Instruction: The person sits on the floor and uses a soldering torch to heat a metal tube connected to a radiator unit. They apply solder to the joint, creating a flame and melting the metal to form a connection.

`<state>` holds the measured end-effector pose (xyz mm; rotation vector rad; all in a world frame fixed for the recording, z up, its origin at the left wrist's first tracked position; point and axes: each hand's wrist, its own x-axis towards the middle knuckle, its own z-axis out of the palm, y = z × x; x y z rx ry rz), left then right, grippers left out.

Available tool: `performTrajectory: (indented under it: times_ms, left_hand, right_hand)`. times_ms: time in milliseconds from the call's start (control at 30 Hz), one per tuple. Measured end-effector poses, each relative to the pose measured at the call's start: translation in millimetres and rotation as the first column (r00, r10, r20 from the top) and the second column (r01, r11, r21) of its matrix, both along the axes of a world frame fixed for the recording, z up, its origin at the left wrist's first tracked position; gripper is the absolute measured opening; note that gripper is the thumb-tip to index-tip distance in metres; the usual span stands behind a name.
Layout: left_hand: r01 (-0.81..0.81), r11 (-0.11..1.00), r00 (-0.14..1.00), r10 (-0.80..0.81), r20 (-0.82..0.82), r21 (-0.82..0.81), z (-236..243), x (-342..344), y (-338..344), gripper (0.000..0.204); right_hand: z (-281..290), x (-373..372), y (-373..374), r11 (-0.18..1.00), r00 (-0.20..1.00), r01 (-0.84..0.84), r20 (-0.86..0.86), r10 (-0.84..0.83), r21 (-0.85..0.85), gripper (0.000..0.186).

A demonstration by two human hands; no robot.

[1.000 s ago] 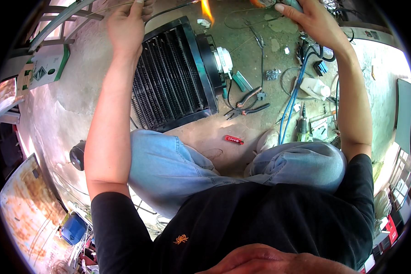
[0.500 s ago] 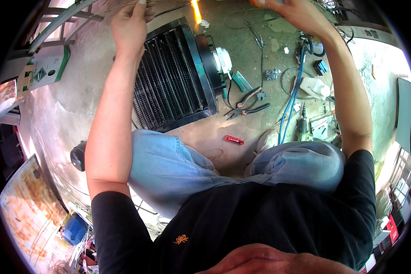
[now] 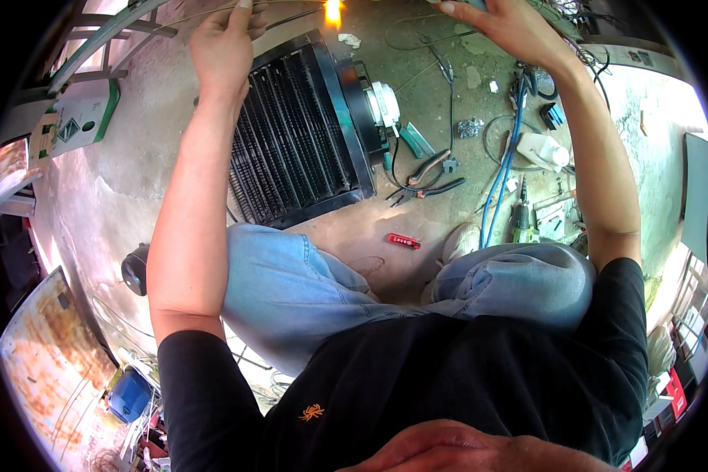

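Note:
At the upper edge, my left hand is closed, pinching a thin rod that runs across the top of the view. A bright orange flame burns at the upper edge, between my two hands. My right hand is closed round a bluish object, mostly cut off by the picture's edge, so its kind does not show. Below the flame and beside my left forearm, a black finned coil unit with a white motor rests on the floor.
Pliers, a red pocket-sized tool, blue cables, a white plastic bottle and a green-handled screwdriver lie on the concrete floor. A metal frame stands far left, a rusty panel near left.
The flame looks shorter and rounder, where it hung lower before. My right hand has shifted and turned slightly; my left hand stays nearly in place.

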<state>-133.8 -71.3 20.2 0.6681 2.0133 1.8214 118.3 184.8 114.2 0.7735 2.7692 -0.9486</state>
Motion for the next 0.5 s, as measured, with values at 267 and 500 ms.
performTrajectory:
  times_ms: [267,500]
  left_hand:
    - [-0.016,1.000,1.000,0.016,-0.002,-0.025,2.2,2.9,1.0,0.030]
    - [-0.028,0.999,1.000,0.028,0.003,0.030,11.3,-6.5,-5.5,0.033]
  right_hand:
    - [3.5,-0.8,-4.2,1.000,0.998,0.030,0.048,-0.030,-0.003,0.058]
    - [8.3,20.7,0.1,0.998,0.997,0.051,-0.055,-0.052,-0.019,0.049]
